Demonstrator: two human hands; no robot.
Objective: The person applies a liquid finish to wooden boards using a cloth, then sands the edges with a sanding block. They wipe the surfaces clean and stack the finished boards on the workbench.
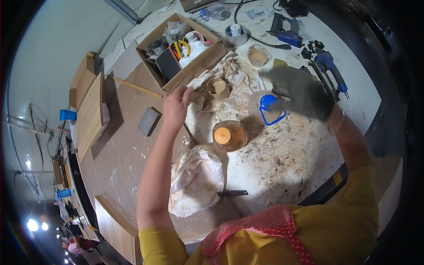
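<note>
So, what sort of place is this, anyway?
Probably a woodworking or furniture workshop: there are light wooden panels at the left, blue tools resembling nail guns at the right, and an open pot of tan paste on the stained worktop.

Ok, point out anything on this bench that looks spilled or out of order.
The white tabletop is blotched with brown stains and flecks between the blue-handled container and the person, unlike its cleaner right side. The crumpled cloth is stained brown too. Whether the marks are fresh, I can't tell.
</note>
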